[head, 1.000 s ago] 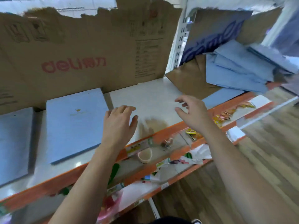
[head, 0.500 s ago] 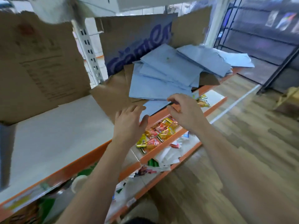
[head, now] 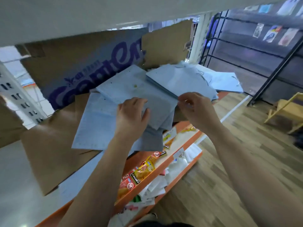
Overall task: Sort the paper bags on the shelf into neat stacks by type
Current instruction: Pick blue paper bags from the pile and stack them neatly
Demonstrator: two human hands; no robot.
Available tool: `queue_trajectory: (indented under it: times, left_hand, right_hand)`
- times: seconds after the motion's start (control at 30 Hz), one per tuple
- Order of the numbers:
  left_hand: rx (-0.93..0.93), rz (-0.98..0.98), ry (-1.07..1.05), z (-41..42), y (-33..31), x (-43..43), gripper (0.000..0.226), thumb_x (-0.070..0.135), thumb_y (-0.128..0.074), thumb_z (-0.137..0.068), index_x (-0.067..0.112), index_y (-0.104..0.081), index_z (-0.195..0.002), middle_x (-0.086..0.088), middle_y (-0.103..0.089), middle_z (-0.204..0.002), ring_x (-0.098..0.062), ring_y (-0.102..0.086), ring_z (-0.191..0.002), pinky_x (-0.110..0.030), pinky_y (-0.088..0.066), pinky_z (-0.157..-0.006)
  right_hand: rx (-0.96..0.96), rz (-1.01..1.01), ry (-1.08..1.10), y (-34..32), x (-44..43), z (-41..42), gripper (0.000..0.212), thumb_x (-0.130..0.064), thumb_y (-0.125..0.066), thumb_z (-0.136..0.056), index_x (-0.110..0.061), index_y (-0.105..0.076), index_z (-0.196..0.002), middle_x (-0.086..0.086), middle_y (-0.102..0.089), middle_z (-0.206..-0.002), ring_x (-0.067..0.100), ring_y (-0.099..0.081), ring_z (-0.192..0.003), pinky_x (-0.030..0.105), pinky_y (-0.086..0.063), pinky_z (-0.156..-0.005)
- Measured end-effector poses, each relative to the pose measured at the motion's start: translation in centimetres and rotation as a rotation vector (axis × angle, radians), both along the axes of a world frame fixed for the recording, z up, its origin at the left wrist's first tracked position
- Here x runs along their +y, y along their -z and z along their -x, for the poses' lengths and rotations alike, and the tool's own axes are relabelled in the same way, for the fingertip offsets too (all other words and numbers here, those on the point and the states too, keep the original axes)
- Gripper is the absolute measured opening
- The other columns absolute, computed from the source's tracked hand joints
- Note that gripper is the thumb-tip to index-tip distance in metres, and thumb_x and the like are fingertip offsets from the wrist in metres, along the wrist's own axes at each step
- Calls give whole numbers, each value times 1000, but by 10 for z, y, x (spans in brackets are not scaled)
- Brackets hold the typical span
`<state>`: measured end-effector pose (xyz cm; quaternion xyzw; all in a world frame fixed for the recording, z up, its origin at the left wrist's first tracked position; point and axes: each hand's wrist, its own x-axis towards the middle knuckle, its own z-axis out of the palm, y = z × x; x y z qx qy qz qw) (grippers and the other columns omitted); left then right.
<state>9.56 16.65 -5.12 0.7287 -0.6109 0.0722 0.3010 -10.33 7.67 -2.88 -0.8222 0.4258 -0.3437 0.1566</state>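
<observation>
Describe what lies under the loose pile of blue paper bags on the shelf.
Brown paper bags stick out from under the blue bags, lying on the white shelf. How far they reach, and anything else beneath the pile, is covered.

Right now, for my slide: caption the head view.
Left hand and right hand grip blue paper bags on shelf.

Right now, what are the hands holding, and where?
Right hand pinches a blue paper bag at its right edge; left hand rests on it, grip unclear.
</observation>
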Motion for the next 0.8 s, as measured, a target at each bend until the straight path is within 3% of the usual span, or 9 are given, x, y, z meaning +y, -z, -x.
queue_trajectory:
  times: [0.13, 0.3, 0.43, 0.6, 0.8]
  left_hand:
    - [-22, -35, -38, 9, -6, -40, 36, 34, -49, -90, 11, -65, -113, -8, -68, -110, -31, -62, -101, -43, -47, -85]
    - [-54, -16, -144, 24, -9, -76, 31, 29, -56, -92, 12, -63, -118, -7, -65, -115, -24, -59, -108, -34, -38, -86]
    - [-14, -71, -276, 42, -12, -102, 35, 32, -54, -94, 15, -58, -125, -5, -62, -123, -23, -55, -115, -38, -40, -93]
    - [16, -59, -417, 73, -10, -117, 35, 33, -52, -93, 14, -60, -122, -7, -63, -118, -25, -57, -109, -45, -47, -89]
    - [2, -55, -629, 106, -8, -116, 35, 34, -50, -91, 15, -63, -117, -6, -65, -114, -29, -59, -105, -45, -46, -86]
  right_hand:
    - [47, -14, -19, 5, -60, 11, 21, -22, -63, -91, -11, -70, -108, 7, -68, -103, 18, -60, -86, 26, -45, -76]
    - [157, -8, -63, 15, -138, 19, 32, -34, -62, -91, -15, -65, -116, 8, -63, -117, 24, -62, -99, 37, -51, -84]
    - [271, -95, -101, 12, -191, 21, 54, -52, -62, -86, -18, -58, -127, 8, -58, -128, 27, -57, -112, 40, -48, -92]
    - [515, -197, -216, 8, -233, 27, 90, -76, -58, -72, -20, -44, -140, 8, -50, -138, 30, -46, -125, 42, -43, -95]
    - [543, -260, -274, 11, -249, 23, 104, -75, -64, -67, -10, -34, -142, 17, -43, -139, 37, -38, -129, 42, -31, -103]
